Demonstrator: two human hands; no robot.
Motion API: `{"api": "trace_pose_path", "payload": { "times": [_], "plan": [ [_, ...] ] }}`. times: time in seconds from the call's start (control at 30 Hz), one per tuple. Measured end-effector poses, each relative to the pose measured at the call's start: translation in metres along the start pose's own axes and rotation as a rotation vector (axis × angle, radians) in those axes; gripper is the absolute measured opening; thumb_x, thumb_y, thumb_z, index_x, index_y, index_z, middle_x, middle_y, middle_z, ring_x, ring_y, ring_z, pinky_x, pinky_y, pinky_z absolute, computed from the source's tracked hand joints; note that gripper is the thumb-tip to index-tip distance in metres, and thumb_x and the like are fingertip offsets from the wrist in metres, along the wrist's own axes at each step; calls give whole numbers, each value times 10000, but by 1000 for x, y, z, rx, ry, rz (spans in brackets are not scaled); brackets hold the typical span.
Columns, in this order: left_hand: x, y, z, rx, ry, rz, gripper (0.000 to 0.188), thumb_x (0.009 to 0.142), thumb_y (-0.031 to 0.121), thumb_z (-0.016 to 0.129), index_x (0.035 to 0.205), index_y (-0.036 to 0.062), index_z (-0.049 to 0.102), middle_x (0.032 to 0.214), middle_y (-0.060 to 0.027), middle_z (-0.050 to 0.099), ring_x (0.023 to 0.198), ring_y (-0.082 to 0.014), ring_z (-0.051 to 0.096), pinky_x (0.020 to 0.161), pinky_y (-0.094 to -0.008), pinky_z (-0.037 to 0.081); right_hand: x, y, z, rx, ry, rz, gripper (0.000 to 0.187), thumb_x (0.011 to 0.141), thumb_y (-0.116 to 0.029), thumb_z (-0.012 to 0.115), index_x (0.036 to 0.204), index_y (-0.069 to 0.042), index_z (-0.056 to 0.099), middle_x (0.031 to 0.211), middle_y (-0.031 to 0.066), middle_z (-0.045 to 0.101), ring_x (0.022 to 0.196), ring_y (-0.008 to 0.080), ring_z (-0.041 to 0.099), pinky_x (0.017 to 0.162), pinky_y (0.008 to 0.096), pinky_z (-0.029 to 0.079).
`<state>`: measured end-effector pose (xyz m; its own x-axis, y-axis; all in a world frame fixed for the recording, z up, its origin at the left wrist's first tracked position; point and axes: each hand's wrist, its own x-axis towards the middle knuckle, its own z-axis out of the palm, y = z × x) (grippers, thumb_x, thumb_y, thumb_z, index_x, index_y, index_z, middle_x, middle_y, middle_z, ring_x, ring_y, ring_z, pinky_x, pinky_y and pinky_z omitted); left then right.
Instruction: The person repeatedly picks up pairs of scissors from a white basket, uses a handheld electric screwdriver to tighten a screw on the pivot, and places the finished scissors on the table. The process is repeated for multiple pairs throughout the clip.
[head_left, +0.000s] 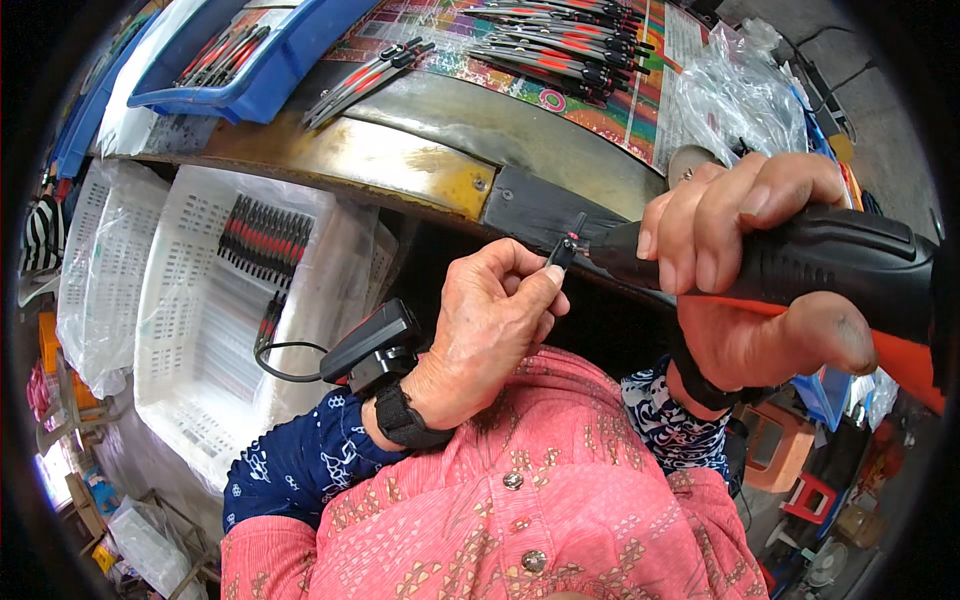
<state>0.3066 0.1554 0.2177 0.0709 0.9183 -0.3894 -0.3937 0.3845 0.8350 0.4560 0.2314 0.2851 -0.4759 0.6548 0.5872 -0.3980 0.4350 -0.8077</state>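
One small black piece (563, 256) sits in front of the person's chest, just below the edge of the bench. The left hand (488, 315) has it pinched between thumb and forefinger, the other fingers curled behind. One power driver (850, 255), black above and orange-red below, points its tip at the piece; whether the two touch is too small to tell. The right hand (715, 225) is clamped around the driver's body, four fingers over the top and the thumb beneath.

Each wrist wears one black strap, and one black boxy device (370, 345) with a cable sits at the left wrist. On the bench (440, 115), slim grey, black and red tools (370, 80) lie in a small group near one blue bin (245, 100); they overlap, so two or three cannot be settled. The bin holds another bunch, too tangled to count. Farther right, a large pile (570, 45) of similar tools covers part of one printed sheet (640, 125), beside one heap of clear plastic (750, 90).

Left of the person stand two white baskets; the nearer basket (180, 300) holds one long row of tools (265, 240) and one smaller bunch beneath it.
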Motion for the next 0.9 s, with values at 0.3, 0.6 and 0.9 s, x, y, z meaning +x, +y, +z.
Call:
{"api": "trace_pose_path", "payload": {
  "times": [0.3, 0.6, 0.9],
  "plan": [
    [-1, 1, 5, -31, 27, -14, 142, 900, 134, 585, 843, 16, 534, 688, -33, 583, 527, -56, 461, 459, -197, 367, 3, 3, 1, 9, -5, 5, 714, 718, -671, 640, 1007, -44, 460, 656, 20, 486, 537, 143, 499, 583, 308, 445],
    [-2, 2, 5, -50, 30, -29, 139, 896, 130, 590, 844, 13, 538, 691, -26, 577, 524, -52, 454, 458, -193, 362, 4, 5, 2, 17, -11, 4, 721, 712, -676, 642, 1012, -44, 466, 656, 22, 489, 537, 146, 500, 584, 312, 445],
    [-2, 3, 6, -46, 36, -39, 134, 892, 129, 586, 848, 13, 536, 691, -33, 578, 514, -59, 450, 448, -198, 356, 5, 5, 3, 26, -25, -6, 729, 706, -682, 644, 1017, -45, 472, 657, 23, 492, 538, 150, 501, 584, 316, 445]
  ]
}}
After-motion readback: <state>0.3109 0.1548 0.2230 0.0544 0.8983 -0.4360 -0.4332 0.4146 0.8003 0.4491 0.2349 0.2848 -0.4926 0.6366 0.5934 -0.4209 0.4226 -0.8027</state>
